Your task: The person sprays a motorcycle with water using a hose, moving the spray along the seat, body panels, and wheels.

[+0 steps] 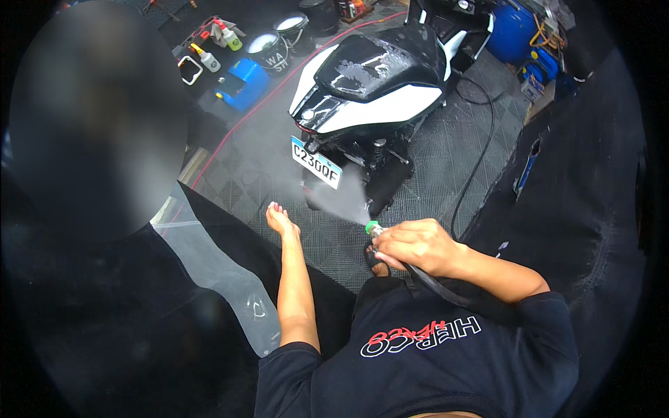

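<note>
My right hand (420, 245) grips a pressure-washer spray wand with a green nozzle tip (372, 227). A fan of water mist (342, 201) leaves the nozzle towards the rear tyre (389, 177) and the underside of the tail of a black and white motorcycle (381, 107). A thick black hose (436, 286) trails back from this hand under my forearm. My left hand (282, 218) reaches forward, empty, below the licence plate (316, 163) and apart from the bike. Wet patches shine on the motorcycle's black upper panel (379, 68).
Several buckets (266, 51), spray bottles (206, 58) and a blue plastic container (243, 83) stand at the back left. A red hose (251, 112) crosses the grey floor tiles (334, 251). A thin black hose (483, 151) runs right of the bike, near a blue drum (509, 34).
</note>
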`<state>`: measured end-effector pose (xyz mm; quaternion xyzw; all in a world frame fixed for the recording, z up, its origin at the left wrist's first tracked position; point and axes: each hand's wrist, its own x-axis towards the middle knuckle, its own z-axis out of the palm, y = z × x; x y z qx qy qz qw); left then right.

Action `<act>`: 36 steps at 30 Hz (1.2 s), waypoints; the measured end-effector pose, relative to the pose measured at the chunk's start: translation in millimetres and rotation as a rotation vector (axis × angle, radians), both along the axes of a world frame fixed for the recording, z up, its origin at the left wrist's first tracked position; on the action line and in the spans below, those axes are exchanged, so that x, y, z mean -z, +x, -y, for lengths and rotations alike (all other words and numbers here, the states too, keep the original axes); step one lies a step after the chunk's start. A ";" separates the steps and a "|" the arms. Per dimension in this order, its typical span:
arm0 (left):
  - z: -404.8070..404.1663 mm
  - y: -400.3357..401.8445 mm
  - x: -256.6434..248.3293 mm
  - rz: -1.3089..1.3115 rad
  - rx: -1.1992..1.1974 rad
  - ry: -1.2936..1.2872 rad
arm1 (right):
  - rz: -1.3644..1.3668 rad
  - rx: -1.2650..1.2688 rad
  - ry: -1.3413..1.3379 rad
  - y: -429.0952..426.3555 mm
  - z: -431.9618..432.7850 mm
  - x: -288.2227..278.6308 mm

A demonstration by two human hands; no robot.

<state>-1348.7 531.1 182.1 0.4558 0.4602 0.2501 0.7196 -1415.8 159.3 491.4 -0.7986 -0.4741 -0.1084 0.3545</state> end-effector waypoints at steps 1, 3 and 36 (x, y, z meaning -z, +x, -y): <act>-2.6 -7.5 6.9 -0.008 0.018 0.002 | -0.010 0.013 0.024 -0.4 -3.9 18.2; -6.2 -21.1 18.0 0.021 0.060 0.009 | -0.160 -0.050 -0.056 -1.7 -4.1 41.5; 15.1 -104.2 60.3 -0.448 0.947 0.594 | 0.074 1.168 0.482 123.2 225.4 157.1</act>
